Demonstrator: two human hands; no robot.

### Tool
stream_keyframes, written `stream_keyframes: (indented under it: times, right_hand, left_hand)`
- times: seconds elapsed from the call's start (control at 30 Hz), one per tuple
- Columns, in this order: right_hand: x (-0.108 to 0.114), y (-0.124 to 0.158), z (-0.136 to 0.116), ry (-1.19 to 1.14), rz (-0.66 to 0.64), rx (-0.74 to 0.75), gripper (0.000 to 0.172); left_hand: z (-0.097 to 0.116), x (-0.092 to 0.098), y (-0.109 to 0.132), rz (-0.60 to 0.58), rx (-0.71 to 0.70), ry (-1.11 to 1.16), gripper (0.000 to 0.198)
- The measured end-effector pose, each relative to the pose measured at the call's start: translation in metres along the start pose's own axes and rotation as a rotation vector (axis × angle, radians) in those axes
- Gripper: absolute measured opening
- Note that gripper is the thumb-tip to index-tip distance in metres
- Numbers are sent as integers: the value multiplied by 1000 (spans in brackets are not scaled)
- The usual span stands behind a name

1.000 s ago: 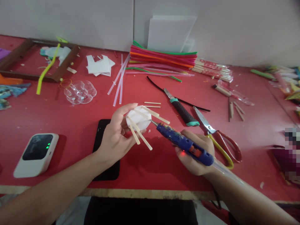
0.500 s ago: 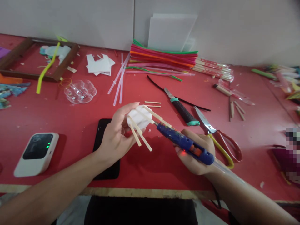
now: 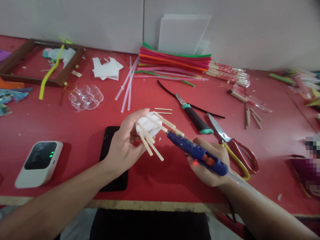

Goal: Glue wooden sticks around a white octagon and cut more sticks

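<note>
My left hand grips a small white foam disc above the red table. Several thin wooden sticks jut out of the disc toward me. In my right hand is a blue hot glue gun, fingers wrapped round its body, a red light glowing on its underside. The gun's metal tip touches the disc among the sticks.
A black phone lies under my left wrist, a white device with a green light to its left. Red-handled scissors, a utility knife, loose sticks, a clear plastic tray, glue sticks and coloured pipe cleaners lie beyond.
The glue gun's tip has crept left and up from just right of the disc into contact with it. The disc tilted slightly in my left hand.
</note>
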State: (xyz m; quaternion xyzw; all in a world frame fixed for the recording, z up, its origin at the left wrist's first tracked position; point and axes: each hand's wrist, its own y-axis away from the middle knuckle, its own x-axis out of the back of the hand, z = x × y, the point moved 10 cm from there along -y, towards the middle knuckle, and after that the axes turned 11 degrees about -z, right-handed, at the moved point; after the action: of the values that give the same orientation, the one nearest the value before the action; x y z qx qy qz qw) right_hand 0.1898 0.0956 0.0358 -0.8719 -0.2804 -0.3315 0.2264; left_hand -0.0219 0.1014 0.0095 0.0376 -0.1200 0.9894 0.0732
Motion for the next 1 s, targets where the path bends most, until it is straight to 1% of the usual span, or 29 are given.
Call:
stream_keyframes:
  times: [0.1, 0.2, 0.27, 0.33, 0.43, 0.5, 0.6, 0.67, 0.7, 0.73, 0.8, 0.83, 0.9, 0.93, 1.0]
  right_hand:
    - [-1, 0, 0, 6, -5, -24, 7]
    - [1, 1, 4, 74, 3, -93, 6]
    - [8, 1, 9, 191, 40, -187, 6]
    - [11, -1, 14, 348, 23, -275, 12]
    - [0, -6, 18, 543, -122, -347, 32]
    - [-9, -8, 19, 605, -218, -373, 41]
    - [-18, -7, 20, 646, -374, -415, 47]
    - [-16, -9, 18, 691, -469, -427, 43]
    - [-12, -13, 16, 720, -492, -409, 38]
    - [-6, -19, 11, 747, -486, -379, 32]
    - [4, -39, 0, 768, -463, -281, 27]
    - [5, -51, -5, 785, -467, -228, 26]
    - [-2, -76, -12, 847, -532, -137, 24]
    - [-4, -89, -14, 882, -535, -113, 22]
    - [-17, -114, -17, 926, -567, -49, 20]
  left_hand:
    - [-1, 0, 0, -8, 3, -15, 64]
    - [4, 4, 0, 42, -12, -55, 62]
    - [6, 9, -1, 95, 1, -65, 61]
    - [7, 13, -2, 133, 11, -39, 62]
    - [10, 18, -4, 165, 6, 7, 68]
    - [8, 18, -6, 168, 61, 30, 66]
    - [5, 16, -8, 158, 135, 73, 61]
    - [3, 17, -8, 174, 156, 92, 62]
    - [1, 17, -7, 186, 164, 100, 63]
    - [-1, 18, -6, 198, 175, 107, 64]
    - [-5, 18, -4, 212, 183, 118, 64]
    - [-5, 17, -4, 209, 178, 122, 63]
    - [-3, 16, -4, 199, 154, 131, 61]
    - [-1, 16, -4, 194, 132, 136, 61]
    - [3, 16, -5, 179, 92, 146, 63]
